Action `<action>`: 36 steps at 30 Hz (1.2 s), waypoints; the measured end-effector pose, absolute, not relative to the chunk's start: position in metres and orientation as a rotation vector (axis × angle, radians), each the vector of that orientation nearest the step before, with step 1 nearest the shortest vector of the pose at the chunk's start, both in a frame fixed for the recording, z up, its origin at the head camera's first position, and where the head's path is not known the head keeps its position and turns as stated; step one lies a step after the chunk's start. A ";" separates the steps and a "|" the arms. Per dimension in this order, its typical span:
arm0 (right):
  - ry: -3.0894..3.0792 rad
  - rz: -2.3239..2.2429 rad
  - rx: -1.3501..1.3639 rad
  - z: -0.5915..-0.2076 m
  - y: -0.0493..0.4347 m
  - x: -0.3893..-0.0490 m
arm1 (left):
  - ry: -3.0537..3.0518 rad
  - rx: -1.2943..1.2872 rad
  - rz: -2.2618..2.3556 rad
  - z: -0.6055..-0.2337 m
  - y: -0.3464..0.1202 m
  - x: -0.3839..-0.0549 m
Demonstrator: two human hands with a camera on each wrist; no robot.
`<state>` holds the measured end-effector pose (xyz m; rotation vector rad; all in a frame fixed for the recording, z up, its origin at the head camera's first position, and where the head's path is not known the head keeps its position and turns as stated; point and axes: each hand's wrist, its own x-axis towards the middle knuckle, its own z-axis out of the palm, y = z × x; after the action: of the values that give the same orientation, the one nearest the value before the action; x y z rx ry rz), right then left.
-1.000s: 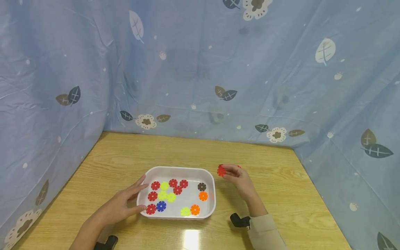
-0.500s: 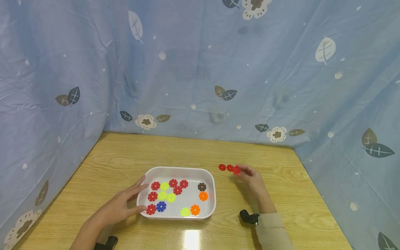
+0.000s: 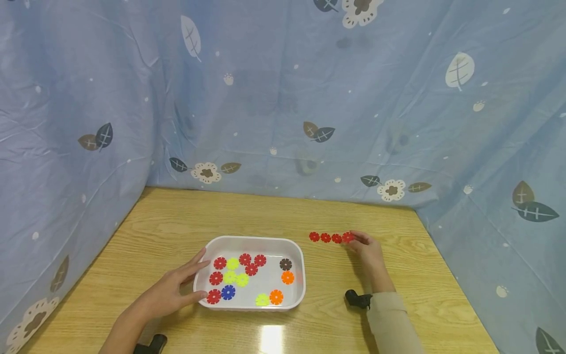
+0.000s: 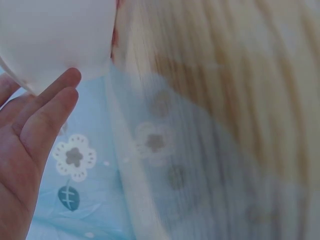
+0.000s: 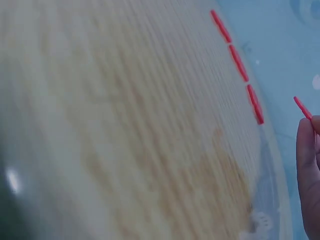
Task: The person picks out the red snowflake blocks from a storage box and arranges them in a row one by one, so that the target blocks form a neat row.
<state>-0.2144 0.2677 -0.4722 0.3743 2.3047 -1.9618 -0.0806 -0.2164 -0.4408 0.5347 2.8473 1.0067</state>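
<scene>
Between the thumb and fingers of my right hand [image 3: 369, 253], a red notched plastic disc [image 3: 347, 237] is pinched. In the right wrist view, this disc [image 5: 302, 107] appears edge-on and raised above the wood. Just left of it, three more red notched discs [image 3: 325, 238] lie flat in a row on the table. My left hand [image 3: 170, 290] rests against the left end of a white plastic tray [image 3: 249, 239], its fingers fairly straight and spread along the rim. In the left wrist view, the fingertips [image 4: 73, 76] touch the tray's outer wall.
Inside the tray lie several notched discs: red, yellow [image 3: 241, 280], orange [image 3: 287, 278], one blue [image 3: 228, 292] and one dark brown [image 3: 285, 264]. A blue patterned cloth [image 3: 274, 98] stands around the wooden table's [image 3: 212, 211] back and sides. Black devices are at both wrists.
My right hand has moved right with a red disc, from the row's left end to its right end. Discs it covered earlier now show. The left hand and tray stay put.
</scene>
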 end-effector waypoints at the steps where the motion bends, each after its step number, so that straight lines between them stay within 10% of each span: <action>1: 2.296 -1.967 0.384 -0.472 0.268 -0.216 | 2.844 0.527 1.010 -0.441 -0.217 -0.081; 36: 2.644 -1.598 0.434 -0.487 0.270 -0.225 | 2.835 0.502 0.993 -0.439 -0.216 -0.080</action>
<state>-0.2251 0.2697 -0.4867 0.4341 2.6442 -1.5983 -0.0805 -0.2160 -0.4392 0.5015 2.8354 0.9926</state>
